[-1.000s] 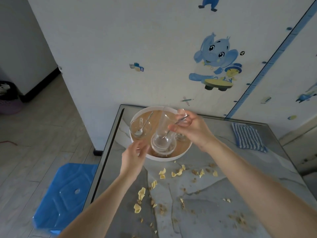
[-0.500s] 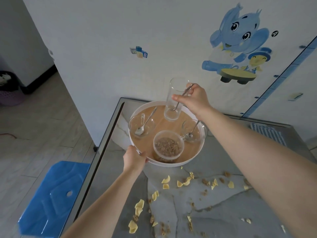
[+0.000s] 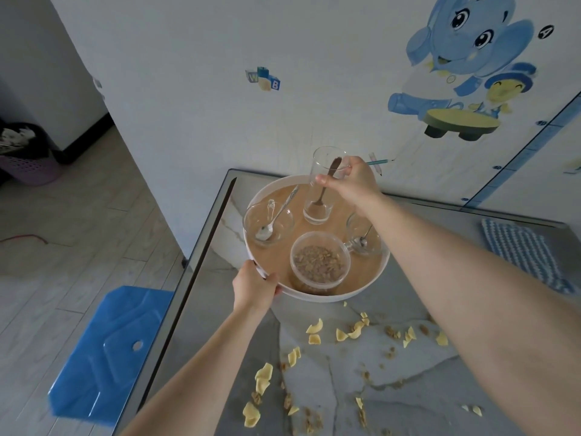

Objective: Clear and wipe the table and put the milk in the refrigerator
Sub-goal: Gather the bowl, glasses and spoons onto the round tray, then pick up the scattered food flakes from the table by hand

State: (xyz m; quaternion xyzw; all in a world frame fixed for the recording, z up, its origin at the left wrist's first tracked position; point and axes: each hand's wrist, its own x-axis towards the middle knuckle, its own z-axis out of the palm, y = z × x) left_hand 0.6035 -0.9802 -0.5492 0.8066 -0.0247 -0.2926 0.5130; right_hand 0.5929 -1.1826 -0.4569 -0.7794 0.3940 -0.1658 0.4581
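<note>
On the crumb-strewn grey bench (image 3: 408, 388), a round white-rimmed tray (image 3: 371, 280) is gripped at its near rim by the left hand (image 3: 254, 287). A clear tall glass (image 3: 317, 199), spoon (image 3: 325, 184) inside, is held upright at the tray's far side by the right hand (image 3: 355, 180).

Table (image 3: 393, 388): smooth, glossy grey top with a stone-vein pattern. Tray (image 3: 330, 298): smooth white rim, matt wood-grain base. Tall glass (image 3: 311, 196) and left bowl (image 3: 251, 221): clear glass. Spoon (image 3: 278, 214) in the left bowl: polished metal. Cloth (image 3: 522, 253), far right: ribbed blue-and-white textile. Stool (image 3: 103, 350), near left: glossy blue plastic.
</note>
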